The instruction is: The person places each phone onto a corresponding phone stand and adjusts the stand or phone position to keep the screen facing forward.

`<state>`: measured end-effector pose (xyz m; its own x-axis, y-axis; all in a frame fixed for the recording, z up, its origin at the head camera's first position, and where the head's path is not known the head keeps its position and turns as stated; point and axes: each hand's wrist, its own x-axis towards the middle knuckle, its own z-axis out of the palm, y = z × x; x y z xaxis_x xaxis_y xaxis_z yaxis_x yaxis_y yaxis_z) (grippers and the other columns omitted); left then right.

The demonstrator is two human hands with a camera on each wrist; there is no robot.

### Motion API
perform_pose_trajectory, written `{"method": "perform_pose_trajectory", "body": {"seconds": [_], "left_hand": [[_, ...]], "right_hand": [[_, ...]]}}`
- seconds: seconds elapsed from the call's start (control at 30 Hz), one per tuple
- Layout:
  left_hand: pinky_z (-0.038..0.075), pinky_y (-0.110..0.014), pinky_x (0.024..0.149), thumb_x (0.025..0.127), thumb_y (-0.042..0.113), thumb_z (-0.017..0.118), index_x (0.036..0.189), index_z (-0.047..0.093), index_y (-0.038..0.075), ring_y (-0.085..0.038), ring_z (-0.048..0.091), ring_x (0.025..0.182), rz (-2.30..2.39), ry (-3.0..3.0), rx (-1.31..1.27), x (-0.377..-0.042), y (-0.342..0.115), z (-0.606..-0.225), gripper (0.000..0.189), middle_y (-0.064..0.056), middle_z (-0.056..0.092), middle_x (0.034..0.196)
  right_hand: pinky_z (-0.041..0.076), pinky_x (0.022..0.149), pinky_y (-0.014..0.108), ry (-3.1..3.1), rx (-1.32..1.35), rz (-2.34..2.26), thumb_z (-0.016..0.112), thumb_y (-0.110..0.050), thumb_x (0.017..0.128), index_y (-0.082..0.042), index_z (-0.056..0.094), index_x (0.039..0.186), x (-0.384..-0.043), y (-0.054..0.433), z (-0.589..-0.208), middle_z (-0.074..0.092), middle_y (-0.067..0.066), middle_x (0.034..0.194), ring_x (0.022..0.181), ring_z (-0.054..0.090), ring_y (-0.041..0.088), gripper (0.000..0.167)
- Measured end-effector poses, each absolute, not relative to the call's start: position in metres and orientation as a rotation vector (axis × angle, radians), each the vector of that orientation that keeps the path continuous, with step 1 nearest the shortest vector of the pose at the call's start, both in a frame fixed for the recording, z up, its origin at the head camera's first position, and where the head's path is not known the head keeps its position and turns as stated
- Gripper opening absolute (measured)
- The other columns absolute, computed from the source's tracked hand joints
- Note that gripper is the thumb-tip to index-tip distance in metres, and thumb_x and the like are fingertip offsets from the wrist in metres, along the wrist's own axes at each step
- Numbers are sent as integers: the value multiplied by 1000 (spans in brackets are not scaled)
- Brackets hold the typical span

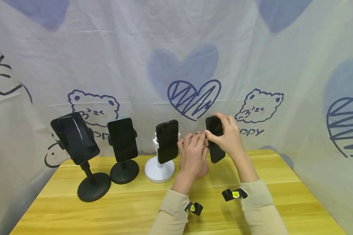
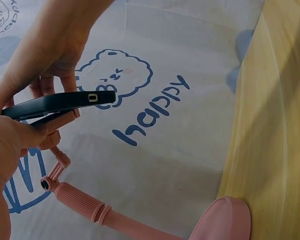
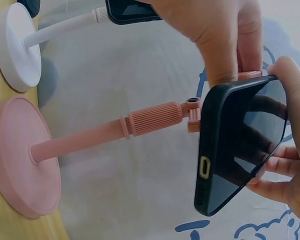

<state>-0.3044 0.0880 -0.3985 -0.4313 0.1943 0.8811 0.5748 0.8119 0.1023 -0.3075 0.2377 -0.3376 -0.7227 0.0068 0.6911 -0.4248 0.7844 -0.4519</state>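
Note:
My right hand (image 1: 230, 136) grips a black smartphone (image 1: 216, 148) by its edges, thumb on the near side and fingers on the far side. Beside it, my left hand (image 1: 192, 155) holds the head of a pink phone stand (image 1: 205, 171), covering most of the stand in the head view. In the right wrist view the smartphone (image 3: 240, 145) is close against the clamp end of the pink phone stand (image 3: 85, 140). The left wrist view has the phone (image 2: 55, 103) seen edge-on over the pink clamp (image 2: 65, 120); whether it sits inside the clamp cannot be told.
To the left, a white stand (image 1: 159, 171) carries a phone (image 1: 167, 142). Two black stands (image 1: 124, 172) (image 1: 94, 187) further left hold a phone (image 1: 123, 140) and a larger phone (image 1: 75, 138). All stand on a wooden table (image 1: 129, 209) before a printed curtain (image 1: 129, 58).

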Motion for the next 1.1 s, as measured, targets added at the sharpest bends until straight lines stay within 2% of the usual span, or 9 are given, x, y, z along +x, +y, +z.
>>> {"method": "perform_pose_trajectory", "body": {"seconds": [0.17,0.33,0.63,1.1], "left_hand": [[35,-38,89,93,30,66,123,66,19,-20,51,113,-502,-2021,-570,-305,88,-397,32,2,66,122],[35,-38,88,91,29,68,119,68,18,-20,51,112,-512,-2015,-571,-307,89,-398,30,1,66,122],[32,-40,85,88,27,72,113,70,20,-21,50,110,-551,-1995,-569,-309,88,-399,27,4,66,120],[29,-43,83,89,25,70,116,70,19,-21,48,109,-532,-1953,-598,-310,90,-402,28,2,67,120]], "right_hand": [[50,70,49,-2302,306,802,77,-34,78,-16,51,135,-307,237,-336,49,19,115,91,51,32,65],[51,70,50,-2296,316,781,78,-34,78,-17,51,135,-307,236,-337,50,20,115,90,52,33,65],[50,68,47,-2259,340,760,79,-32,77,-18,52,133,-304,234,-338,50,20,111,86,54,33,64],[49,66,43,-2171,377,731,80,-29,73,-13,55,128,-306,238,-340,52,21,105,82,52,30,63]]}}
